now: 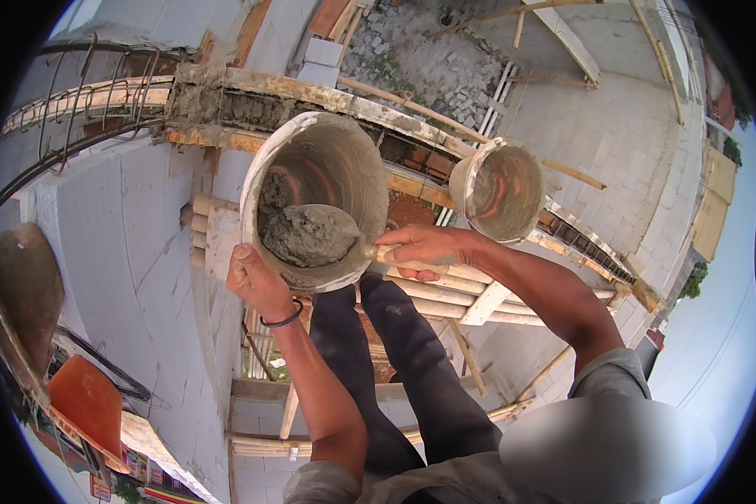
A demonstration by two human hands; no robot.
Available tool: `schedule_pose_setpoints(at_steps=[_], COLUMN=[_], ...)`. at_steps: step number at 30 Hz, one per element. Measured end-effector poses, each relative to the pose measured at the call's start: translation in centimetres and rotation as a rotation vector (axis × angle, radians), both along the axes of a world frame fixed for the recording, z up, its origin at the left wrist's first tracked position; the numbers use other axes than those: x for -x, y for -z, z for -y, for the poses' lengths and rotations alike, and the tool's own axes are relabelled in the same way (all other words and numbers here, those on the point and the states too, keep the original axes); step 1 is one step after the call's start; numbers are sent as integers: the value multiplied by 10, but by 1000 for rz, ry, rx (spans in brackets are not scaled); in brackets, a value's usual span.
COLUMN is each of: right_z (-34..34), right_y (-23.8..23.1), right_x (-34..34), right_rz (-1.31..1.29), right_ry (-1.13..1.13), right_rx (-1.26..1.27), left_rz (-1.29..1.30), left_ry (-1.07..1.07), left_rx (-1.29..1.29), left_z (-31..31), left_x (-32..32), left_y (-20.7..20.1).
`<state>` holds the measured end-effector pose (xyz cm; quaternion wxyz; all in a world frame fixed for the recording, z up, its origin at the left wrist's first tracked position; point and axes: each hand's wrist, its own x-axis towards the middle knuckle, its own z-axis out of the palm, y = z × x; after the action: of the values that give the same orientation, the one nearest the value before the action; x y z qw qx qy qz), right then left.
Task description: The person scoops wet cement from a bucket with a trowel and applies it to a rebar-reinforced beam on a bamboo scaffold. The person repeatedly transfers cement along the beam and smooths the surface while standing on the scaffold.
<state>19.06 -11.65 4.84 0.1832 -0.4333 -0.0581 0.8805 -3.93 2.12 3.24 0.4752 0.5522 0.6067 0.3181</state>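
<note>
My left hand (259, 281), with a dark band at the wrist, is closed on the lower left rim of a mortar-crusted bucket (365, 168). The bucket is tilted so that its mouth faces me, and wet grey mortar (281, 206) lies inside. In my right hand (424, 249) is the handle of a trowel (370, 250), the fingers wrapped round it. Its blade is inside the bucket, at the mortar heap, and is coated with mortar. A second, smaller crusted bucket (470, 186) stands to the right, beyond my right forearm, with a wet inner wall.
Board formwork (252, 80) runs across beyond the buckets, partly filled with concrete. Bent steel bars (84, 97) stick out at the left, above a block wall (126, 218). Bamboo poles (433, 294) lie under me, with open drops between. An orange container (88, 403) sits lower left.
</note>
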Motion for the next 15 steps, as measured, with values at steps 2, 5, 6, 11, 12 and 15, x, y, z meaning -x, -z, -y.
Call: schedule_pose_setpoints(at_steps=[2, 5, 6, 11, 12, 15], right_z=[11, 32, 37, 42, 39, 39], right_y=[-6, -13, -11, 30, 43, 58], right_x=[-5, -8, -7, 3, 7, 17], right_rz=[99, 719, 925, 1401, 1493, 1457], right_ry=[13, -62, -90, -203, -299, -212], right_rx=[-85, -676, -858, -623, -492, -362], left_rz=[-118, -226, -225, -231, -240, -240], left_ry=[-93, -162, -178, -286, -299, -296], left_rx=[-61, -112, -125, -126, -144, -137], left_z=[-1, -6, -7, -12, -13, -14], left_x=[5, 19, 22, 29, 29, 28], left_y=[9, 13, 15, 17, 17, 16])
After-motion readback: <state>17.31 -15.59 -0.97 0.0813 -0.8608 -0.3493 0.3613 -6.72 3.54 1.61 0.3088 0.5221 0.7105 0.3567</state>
